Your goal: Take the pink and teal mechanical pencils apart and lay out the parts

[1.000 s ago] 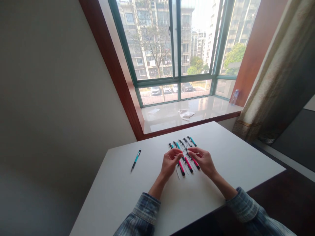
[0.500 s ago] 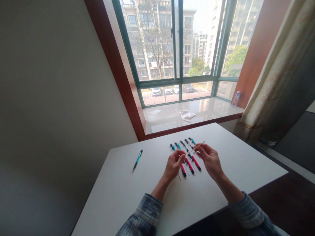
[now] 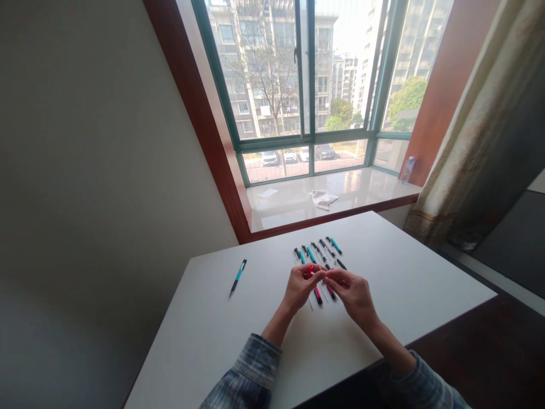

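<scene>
A pink-red pen barrel is held in my left hand, its round open end facing up toward me. My right hand is closed in a pinch, its fingertips meeting those of the left; what they grip is too small to make out. Under and behind both hands lie rows of pen parts: pink barrels with black ends, teal barrels, black pieces and thin pale refills. My hands partly cover these rows.
A teal and black pen lies apart on the left of the white table. Beyond the table's back edge is a window sill with a crumpled cloth and a clear bottle. A curtain hangs at right.
The pale refill stretched between my hands no longer shows. The rightmost pink barrel has left the table, and a pink barrel is now in my left hand. My right hand has moved left.
</scene>
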